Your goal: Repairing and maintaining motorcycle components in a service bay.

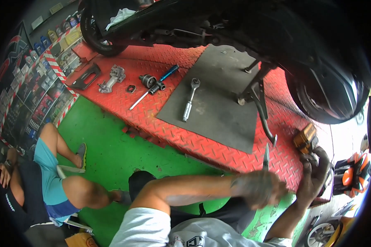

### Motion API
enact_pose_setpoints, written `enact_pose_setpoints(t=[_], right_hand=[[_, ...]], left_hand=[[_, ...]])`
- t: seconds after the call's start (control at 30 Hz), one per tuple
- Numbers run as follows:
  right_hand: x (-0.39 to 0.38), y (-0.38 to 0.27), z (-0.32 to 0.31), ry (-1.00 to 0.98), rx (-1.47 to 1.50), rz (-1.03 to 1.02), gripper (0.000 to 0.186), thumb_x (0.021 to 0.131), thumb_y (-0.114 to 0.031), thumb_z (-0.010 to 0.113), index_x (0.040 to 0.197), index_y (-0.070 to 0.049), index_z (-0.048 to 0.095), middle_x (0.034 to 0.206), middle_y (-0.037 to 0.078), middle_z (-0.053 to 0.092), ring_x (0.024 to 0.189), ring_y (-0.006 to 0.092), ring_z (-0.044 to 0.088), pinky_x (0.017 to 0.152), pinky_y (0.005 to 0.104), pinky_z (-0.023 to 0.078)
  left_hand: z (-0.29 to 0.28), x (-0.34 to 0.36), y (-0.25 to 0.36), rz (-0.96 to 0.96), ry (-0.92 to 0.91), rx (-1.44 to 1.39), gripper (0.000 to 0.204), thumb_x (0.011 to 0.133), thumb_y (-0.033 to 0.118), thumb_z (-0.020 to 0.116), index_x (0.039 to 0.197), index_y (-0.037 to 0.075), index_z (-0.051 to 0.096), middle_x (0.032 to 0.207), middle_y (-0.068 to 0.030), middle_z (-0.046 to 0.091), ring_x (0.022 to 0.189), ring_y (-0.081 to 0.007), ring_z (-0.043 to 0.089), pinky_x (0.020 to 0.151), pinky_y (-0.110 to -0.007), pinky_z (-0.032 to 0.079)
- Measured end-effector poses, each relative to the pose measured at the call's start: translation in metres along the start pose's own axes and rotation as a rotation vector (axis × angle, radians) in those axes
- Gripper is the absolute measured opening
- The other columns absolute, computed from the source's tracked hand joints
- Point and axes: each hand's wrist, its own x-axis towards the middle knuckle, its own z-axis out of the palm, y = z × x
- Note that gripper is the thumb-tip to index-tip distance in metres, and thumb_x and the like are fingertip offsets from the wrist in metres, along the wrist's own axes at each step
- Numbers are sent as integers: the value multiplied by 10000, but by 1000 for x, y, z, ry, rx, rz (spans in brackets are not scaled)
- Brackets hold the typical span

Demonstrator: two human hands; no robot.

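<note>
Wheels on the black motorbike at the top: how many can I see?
2: the left wheel, at upper left, and the right wheel, toward the right edge; both are partly hidden by bodywork.

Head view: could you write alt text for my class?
A person's blurred left hand seems to grip a pointed tool, the right hand beside a yellow box. Ahead, a wrench lies on a dark mat near a motorbike.

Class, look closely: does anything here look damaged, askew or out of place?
Yes, mildly: the green floor, low and right of the picture's centre, shows pale, ragged patches that break its colour, as if the paint were worn.
</note>
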Motion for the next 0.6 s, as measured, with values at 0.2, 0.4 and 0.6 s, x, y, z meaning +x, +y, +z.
enact_pose_setpoints(t=[0.2,0.4,0.6], right_hand=[[41,-20,52,-317,-69,326,280,828,1,702,1075,16,573,1012,77,593,928,181,641,860,316,531],[65,26,244,-717,-173,452,327,837,-22,656,1159,24,618,1084,159,678,992,206,674,856,317,533],[80,59,330,-586,-398,391,296,779,-85,627,1068,-25,655,989,230,668,937,391,649,809,442,528]], left_hand=[[-147,-143,-30,-286,-97,76,256,585,284,676,728,101,568,915,-54,553,887,-226,562,740,-380,492],[-184,-242,-109,-434,-575,58,403,611,317,735,942,102,657,1127,-111,612,1121,-275,539,1005,-416,400],[-210,-236,-84,-569,-151,148,354,609,229,722,927,87,654,1091,-135,603,1102,-310,545,1058,-493,377]])
